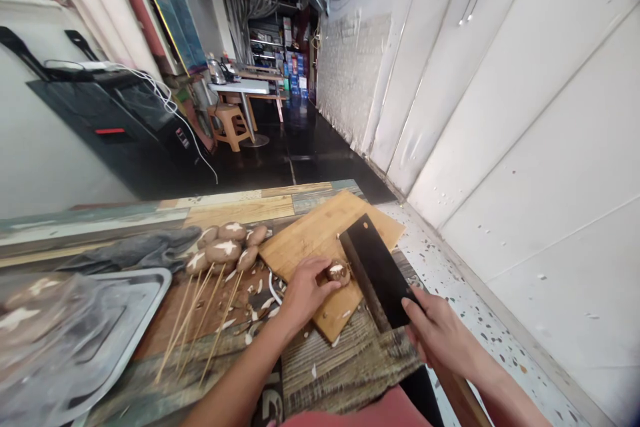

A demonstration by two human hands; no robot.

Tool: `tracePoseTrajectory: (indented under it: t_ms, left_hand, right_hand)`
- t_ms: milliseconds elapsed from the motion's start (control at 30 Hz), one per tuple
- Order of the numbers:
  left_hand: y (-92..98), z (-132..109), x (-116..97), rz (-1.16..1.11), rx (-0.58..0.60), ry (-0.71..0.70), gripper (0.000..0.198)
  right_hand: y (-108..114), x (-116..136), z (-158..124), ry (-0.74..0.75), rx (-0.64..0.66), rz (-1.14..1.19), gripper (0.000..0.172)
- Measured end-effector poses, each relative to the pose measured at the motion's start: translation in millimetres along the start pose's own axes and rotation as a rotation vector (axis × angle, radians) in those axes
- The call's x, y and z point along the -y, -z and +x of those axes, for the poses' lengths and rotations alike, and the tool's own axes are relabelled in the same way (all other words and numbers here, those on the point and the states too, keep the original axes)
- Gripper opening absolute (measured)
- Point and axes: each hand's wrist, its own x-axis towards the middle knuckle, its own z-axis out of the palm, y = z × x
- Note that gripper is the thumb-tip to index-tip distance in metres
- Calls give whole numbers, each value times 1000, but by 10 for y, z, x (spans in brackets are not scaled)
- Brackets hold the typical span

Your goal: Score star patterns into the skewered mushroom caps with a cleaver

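Observation:
A small brown mushroom [339, 271] with a pale cut on its cap is held between the thumb and fingers of my left hand [309, 290], over the wooden cutting board [305, 237]. My right hand [437, 330] grips a dark cleaver [377, 273], whose broad blade lies just right of the mushroom, above the board's right part. Left of the board are several mushrooms [223, 251] with white star-shaped cuts, and thin wooden skewers [220, 320] extend from them toward me. White mushroom scraps [257, 310] are scattered between the skewers and the board.
A metal tray [163, 280] with plastic-covered mushrooms [30, 313] sits at the left. Behind it lies a dark gray cloth [145, 250]. A white wall [520, 147] runs along the right. Farther off are a stool [231, 125] and a small table [245, 86].

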Motion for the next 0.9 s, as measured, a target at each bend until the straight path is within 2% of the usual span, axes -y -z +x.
tracePoseTrajectory:
  t_ms: [100,167,233,300,367,433,633,767,900]
  left_hand:
    - [-49,-41,-73,44,-32,23,34]
    - [-74,-69,-129,69,-38,48,29]
    - [-92,-91,-173,74,-39,40,21]
    - [-105,-109,-194,71,-49,10,14]
    - [-121,-126,-188,77,-80,-7,14]
    - [-143,-142,-158,85,-106,-11,17]
    - [-225,-177,9,87,-198,-123,23]
    - [-261,-181,95,99,-229,-223,25]
    - [-274,-185,126,105,-273,-245,26]
  right_hand:
    - [-69,-44,-156,311,-157,-568,26]
    - [-147,-93,-239,442,-156,-864,22]
    - [-227,-143,-303,534,-150,-1067,17]
    - [-293,-176,-353,613,-204,-1215,28]
    - [-336,-181,-391,672,-269,-1307,41]
    - [-355,-162,-417,706,-296,-1336,47]
    - [-372,-120,-465,726,-313,-1370,48]
    - [-419,-134,-496,667,-293,-1466,45]
    - [-474,-127,-508,645,-253,-1510,44]
